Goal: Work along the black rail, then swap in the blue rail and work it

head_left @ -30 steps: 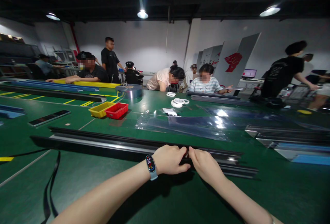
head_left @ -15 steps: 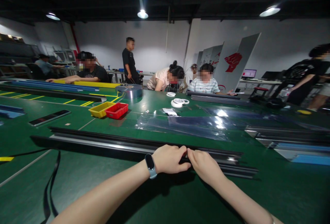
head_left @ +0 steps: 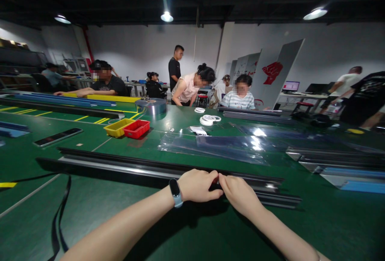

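A long black metal profile (head_left: 120, 167) with a channel along it lies across the green table before me. My left hand (head_left: 200, 185), with a wristband, curls over this profile, its thumb on the near side. Touching its fingertips, my right hand (head_left: 239, 193) is closed at the same spot. Both hands cover the part they grip, so anything small between the fingers is hidden. To the right of my hands, the profile's end (head_left: 282, 200) shows beyond the right wrist. A thin black strip (head_left: 57, 221) loops over the table at the left.
Clear plastic sheets (head_left: 219, 146) lie beyond the profile, near white tape rolls (head_left: 209, 119). A yellow tray (head_left: 118, 128), a red tray (head_left: 136, 128) and a phone (head_left: 58, 136) are left. More profiles (head_left: 345, 162) lie right. Several people sit or stand around.
My hands and the profile look the same. In the background, a standing person in black has moved right, the person in pink has straightened a little, and people at far right have shifted.
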Tool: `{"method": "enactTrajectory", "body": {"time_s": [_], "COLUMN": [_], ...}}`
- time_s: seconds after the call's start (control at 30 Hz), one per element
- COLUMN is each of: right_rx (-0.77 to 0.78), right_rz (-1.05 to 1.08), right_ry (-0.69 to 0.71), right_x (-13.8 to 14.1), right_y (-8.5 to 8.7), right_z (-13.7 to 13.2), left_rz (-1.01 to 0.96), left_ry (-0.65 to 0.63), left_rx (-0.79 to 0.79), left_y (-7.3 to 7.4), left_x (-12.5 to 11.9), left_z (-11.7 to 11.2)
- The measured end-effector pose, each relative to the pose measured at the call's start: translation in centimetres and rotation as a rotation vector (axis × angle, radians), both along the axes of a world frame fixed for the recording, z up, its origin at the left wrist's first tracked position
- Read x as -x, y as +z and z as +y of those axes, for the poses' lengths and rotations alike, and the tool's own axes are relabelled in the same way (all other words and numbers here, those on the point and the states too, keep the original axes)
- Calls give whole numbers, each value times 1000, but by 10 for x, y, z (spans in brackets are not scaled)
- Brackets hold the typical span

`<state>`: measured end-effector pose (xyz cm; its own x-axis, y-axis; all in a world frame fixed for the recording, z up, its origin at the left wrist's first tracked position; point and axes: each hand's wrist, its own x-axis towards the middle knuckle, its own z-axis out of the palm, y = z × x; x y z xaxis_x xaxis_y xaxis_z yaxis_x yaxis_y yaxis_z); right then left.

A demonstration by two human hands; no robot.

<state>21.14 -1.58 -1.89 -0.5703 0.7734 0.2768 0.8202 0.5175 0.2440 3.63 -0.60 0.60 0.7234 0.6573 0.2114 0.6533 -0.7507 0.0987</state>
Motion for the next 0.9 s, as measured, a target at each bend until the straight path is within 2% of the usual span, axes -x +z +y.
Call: {"method": "enactTrajectory", "body": {"time_s": [0.17, 0.4, 0.67, 0.9], "right_rx": [53, 34, 126, 24], "right_rz": [176, 83, 335, 119], "right_ry": [-70, 28, -138, -86], "right_x": [1, 0, 5, 5], "right_y": [0, -1, 7, 4], "right_z": [0, 1, -3, -2], "left_rz": [32, -2, 14, 9], "left_ry": [2, 14, 6, -13], "left_rx": [-12, 39, 40, 59], "left_y": [1, 3, 1, 1], "left_x": [0, 0, 1, 0], "left_z": [-1, 0, 3, 4]}}
